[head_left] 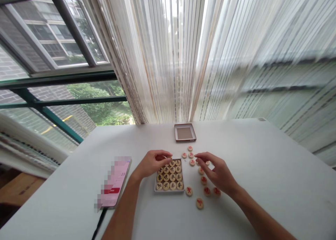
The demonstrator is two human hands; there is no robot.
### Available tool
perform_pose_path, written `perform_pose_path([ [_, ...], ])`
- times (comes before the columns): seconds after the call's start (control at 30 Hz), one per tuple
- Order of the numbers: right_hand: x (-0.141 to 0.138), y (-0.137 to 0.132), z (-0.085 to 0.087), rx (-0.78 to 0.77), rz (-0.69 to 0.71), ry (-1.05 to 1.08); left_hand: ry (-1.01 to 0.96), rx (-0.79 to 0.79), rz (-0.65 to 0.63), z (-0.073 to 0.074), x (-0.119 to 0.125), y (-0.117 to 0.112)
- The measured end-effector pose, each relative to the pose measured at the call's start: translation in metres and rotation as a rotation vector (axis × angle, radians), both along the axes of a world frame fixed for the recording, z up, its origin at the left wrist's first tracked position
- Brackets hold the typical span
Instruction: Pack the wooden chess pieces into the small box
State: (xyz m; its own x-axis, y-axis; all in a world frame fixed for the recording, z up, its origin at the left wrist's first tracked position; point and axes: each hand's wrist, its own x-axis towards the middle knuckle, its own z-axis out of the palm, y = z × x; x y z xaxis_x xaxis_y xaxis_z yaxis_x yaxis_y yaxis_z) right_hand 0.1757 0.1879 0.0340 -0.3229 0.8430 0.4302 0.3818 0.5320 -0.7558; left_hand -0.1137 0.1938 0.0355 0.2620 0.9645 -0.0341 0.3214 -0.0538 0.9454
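Note:
A small white box [169,191] holds rows of round wooden xiangqi pieces with black characters. My left hand [151,165] is over the box's far left corner, thumb and forefinger closed on a xiangqi piece [169,158] that is mostly hidden by the fingers. My right hand [219,171] hovers at the loose red-lettered pieces right of the box, fingertips pinched together. Whatever is between them is too small to make out. Near these fingertips lies a red piece [191,155]; another red piece [204,180] lies below the hand.
The box lid [185,134] lies inside up at the table's far side. A phone [117,184] with a lit pink screen and a black cable [99,223] is on the left. Red pieces [200,203] are scattered nearer me. A striped curtain [168,57] and window stand behind the white table [275,184].

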Motion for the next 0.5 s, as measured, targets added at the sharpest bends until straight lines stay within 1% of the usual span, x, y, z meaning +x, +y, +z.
perform_pose_path([
  [0.07, 0.000, 0.000, 0.001, 0.008, 0.004, -0.004, 0.048, -0.016, -0.037, 0.002, 0.000, -0.002],
  [0.13, -0.001, 0.000, 0.002, 0.013, 0.007, -0.005, 0.073, -0.006, -0.026, 0.005, -0.004, -0.003],
  [0.17, -0.001, 0.000, 0.002, 0.015, 0.009, -0.007, 0.084, 0.018, 0.007, 0.006, -0.007, -0.002],
  [0.27, -0.002, 0.000, 0.004, 0.031, 0.018, -0.010, 0.108, 0.117, 0.163, 0.009, -0.020, 0.000],
  [0.33, -0.002, 0.000, 0.004, 0.045, 0.023, -0.011, 0.119, 0.143, 0.214, 0.011, -0.027, 0.001],
  [0.4, -0.002, 0.000, 0.004, 0.053, 0.027, -0.013, 0.140, 0.131, 0.196, 0.012, -0.033, 0.000],
  [0.5, -0.002, 0.000, 0.003, 0.047, 0.028, -0.019, 0.203, 0.091, 0.132, 0.012, -0.038, -0.001],
])
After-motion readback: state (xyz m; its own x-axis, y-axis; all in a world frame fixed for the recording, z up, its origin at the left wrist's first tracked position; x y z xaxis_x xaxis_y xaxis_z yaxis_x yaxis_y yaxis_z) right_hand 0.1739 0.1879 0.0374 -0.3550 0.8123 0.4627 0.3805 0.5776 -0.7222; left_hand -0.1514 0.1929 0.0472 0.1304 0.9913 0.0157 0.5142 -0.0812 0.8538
